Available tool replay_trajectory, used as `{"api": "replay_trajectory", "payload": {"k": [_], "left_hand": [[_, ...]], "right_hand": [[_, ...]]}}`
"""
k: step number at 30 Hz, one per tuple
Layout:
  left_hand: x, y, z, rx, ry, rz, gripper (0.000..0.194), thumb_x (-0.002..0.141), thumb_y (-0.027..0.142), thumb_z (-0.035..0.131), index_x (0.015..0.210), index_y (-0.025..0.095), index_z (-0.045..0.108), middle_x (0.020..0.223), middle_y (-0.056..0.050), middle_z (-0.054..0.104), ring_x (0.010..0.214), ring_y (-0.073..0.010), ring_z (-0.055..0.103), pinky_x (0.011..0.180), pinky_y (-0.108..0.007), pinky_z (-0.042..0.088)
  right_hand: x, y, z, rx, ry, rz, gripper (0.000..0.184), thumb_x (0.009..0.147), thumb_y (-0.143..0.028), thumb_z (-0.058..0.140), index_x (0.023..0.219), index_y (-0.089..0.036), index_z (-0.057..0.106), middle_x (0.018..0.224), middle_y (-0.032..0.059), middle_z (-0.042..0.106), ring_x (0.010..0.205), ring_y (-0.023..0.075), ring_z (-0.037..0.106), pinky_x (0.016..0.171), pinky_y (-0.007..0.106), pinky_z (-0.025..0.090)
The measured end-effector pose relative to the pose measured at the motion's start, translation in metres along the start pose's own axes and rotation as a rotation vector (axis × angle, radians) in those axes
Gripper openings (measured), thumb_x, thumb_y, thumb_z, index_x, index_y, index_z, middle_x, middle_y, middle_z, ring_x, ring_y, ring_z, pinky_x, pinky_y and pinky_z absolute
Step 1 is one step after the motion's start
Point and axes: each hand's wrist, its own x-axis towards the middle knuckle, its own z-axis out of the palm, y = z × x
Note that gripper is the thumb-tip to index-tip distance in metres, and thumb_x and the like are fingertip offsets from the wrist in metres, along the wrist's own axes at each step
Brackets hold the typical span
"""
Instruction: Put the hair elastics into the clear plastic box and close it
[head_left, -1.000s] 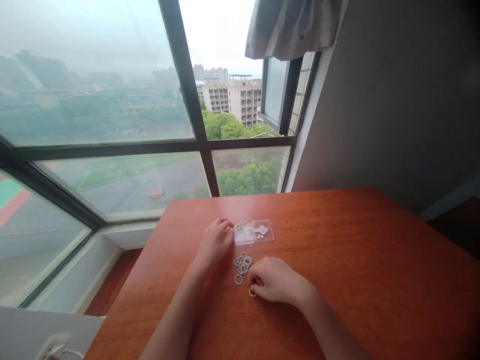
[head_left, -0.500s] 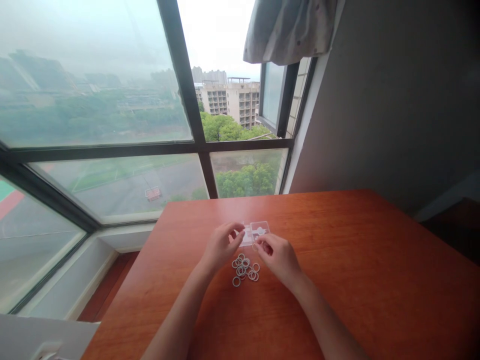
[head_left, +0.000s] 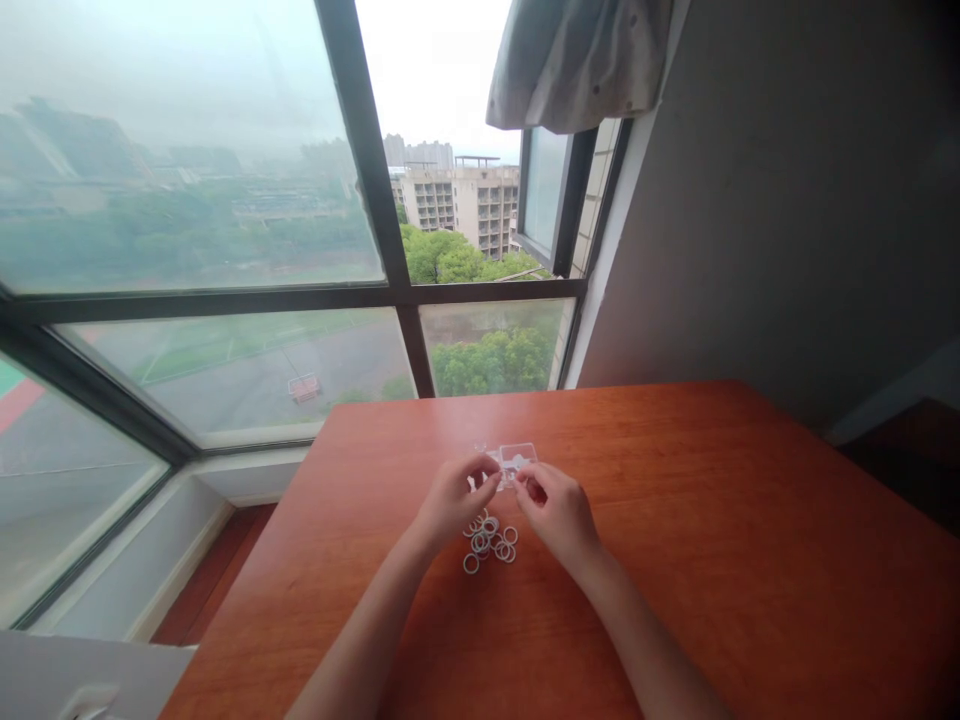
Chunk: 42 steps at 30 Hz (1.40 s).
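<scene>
Above the table, my right hand (head_left: 553, 502) pinches a small pale ring, which blends into the clear box behind it. My left hand (head_left: 459, 497) is just to the left, its thumb and forefinger brought together near that ring; whether they touch it I cannot tell. Behind both hands lies an opened clear plastic box (head_left: 519, 452) with white shapes on it, partly covered by my fingers. A loose pile of grey-white rings (head_left: 484, 541) rests on the table below and between my hands, several of them overlapping.
The reddish-brown wooden table (head_left: 712, 540) spreads beneath my arms. Past its far edge stands a dark-framed window (head_left: 480, 293), with one pane open under a grey curtain (head_left: 577, 70). A dark wall (head_left: 772, 230) rises on the right.
My left hand has moved right and slightly down, closer to the right one, and its thumb and forefinger have closed. The right hand has barely risen.
</scene>
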Motion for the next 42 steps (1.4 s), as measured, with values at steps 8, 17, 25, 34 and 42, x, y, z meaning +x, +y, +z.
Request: {"api": "replay_trajectory", "payload": {"k": [8,17,25,34,42], "left_hand": [[0.003,-0.037,-0.011,0.29,0.332,-0.065,0.013,0.085,0.028,0.054,0.08,0.02,0.064,0.087,-0.004,0.063,0.075,-0.0159,0.058,0.069,-0.027,0.048],[0.007,-0.053,-0.006,0.239,0.339,-0.044,0.013,0.083,0.026,0.056,0.088,0.02,0.066,0.094,-0.006,0.062,0.088,-0.0187,0.062,0.076,-0.028,0.052],[0.005,-0.058,-0.006,0.164,0.341,-0.073,0.013,0.083,0.021,0.053,0.089,0.018,0.066,0.095,-0.005,0.06,0.083,-0.0162,0.062,0.07,-0.025,0.053],[0.007,-0.059,-0.005,0.14,0.363,-0.087,0.013,0.082,0.019,0.054,0.088,0.018,0.066,0.094,-0.005,0.059,0.079,-0.014,0.062,0.068,-0.024,0.052],[0.006,-0.052,-0.008,0.164,0.354,-0.08,0.013,0.081,0.016,0.053,0.085,0.018,0.065,0.096,-0.006,0.061,0.087,-0.0169,0.061,0.076,-0.028,0.052]], "right_hand": [[0.001,0.009,0.004,-0.049,-0.022,-0.043,0.009,0.081,-0.017,0.059,0.087,-0.021,0.064,0.093,0.0061,0.065,0.093,0.024,0.054,0.085,0.037,0.044],[-0.003,0.01,0.006,-0.108,-0.1,-0.059,0.014,0.077,-0.015,0.062,0.088,-0.022,0.067,0.114,0.0087,0.061,0.11,0.0262,0.051,0.096,0.043,0.041],[-0.011,-0.005,0.003,-0.15,-0.321,-0.194,0.008,0.077,-0.023,0.068,0.085,-0.025,0.069,0.139,0.0041,0.049,0.135,0.0297,0.031,0.112,0.053,0.019],[-0.014,-0.005,0.011,-0.138,-0.362,-0.246,0.003,0.079,-0.021,0.067,0.08,-0.022,0.069,0.137,0.0052,0.052,0.133,0.0283,0.036,0.112,0.051,0.023],[-0.011,0.0,0.009,-0.113,-0.295,-0.242,0.004,0.08,-0.019,0.066,0.08,-0.022,0.069,0.133,0.0065,0.055,0.129,0.0275,0.04,0.109,0.048,0.031]]}}
